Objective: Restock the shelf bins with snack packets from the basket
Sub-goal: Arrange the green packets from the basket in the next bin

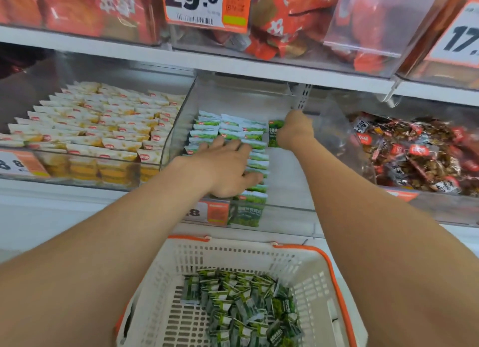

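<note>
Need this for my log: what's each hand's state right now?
Left hand: open, pressing flat on the rows of green snack packets.
Right hand: grips a single green packet.

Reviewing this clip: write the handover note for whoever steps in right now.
Left hand: flat, pressing the rows of green-and-white packets in the middle clear plastic bin.
Right hand: grips one green snack packet upright at the bin's back right.
Done: rows fill the bin's left side.
To do: right side bare; many loose green packets wait in the white orange-rimmed plastic basket.

The right hand (294, 130) hides its fingertips; print on the green packet (274, 135) blurs.
</note>
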Demonstrator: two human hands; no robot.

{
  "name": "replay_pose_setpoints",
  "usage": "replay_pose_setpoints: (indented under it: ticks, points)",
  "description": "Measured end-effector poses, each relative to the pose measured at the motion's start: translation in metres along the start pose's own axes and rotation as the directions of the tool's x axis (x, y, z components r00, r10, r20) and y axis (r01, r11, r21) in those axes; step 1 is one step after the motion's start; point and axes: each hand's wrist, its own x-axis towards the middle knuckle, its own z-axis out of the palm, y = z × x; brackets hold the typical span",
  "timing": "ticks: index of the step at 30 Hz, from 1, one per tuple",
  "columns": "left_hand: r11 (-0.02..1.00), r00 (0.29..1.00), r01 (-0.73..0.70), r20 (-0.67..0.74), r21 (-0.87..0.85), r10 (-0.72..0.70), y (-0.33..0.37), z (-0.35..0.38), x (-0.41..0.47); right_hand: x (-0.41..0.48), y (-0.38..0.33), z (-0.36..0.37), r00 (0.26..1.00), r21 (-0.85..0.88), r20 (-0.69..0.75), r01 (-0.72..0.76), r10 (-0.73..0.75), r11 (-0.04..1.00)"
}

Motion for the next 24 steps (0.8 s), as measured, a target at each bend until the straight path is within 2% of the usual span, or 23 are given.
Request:
replay_pose_setpoints:
  ticks: [3, 7, 12, 17, 21, 24]
  points:
    - [1.0, 1.0, 0.011, 0.016, 0.014, -0.012, 0.001, 0.0, 0.005, 0.008, -0.005, 0.012, 0.999, -0.072, -0.035, 0.034, -0.036, 0.997]
    - [0.999, 1.0, 0.013, 0.01, 0.034, -0.013, 0.002, 0.0, 0.008, 0.015, -0.004, 0.016, 0.998, -0.079, -0.066, 0.018, -0.023, 0.997]
    - [0.999, 1.0, 0.022, 0.009, 0.036, -0.023, 0.004, 0.001, 0.005, 0.02, 0.003, 0.013, 0.998, 0.024, -0.045, -0.04, 0.041, 0.999]
    - [0.999, 1.0, 0.023, 0.009, 0.03, -0.023, 0.005, 0.001, 0.004, 0.022, 0.01, 0.023, 0.973, 0.256, -0.047, -0.207, 0.225, 0.944]
    - [0.999, 0.999, 0.032, 0.016, 0.006, -0.033, 0.004, 0.004, 0.004, 0.019, 0.006, 0.025, 0.974, 0.329, -0.069, -0.183, 0.216, 0.927]
    - [0.996, 0.995, 0.076, 0.068, -0.034, -0.074, 0.003, 0.008, 0.005, 0.013, 0.001, 0.027, 0.984, 0.287, -0.069, -0.138, 0.164, 0.948]
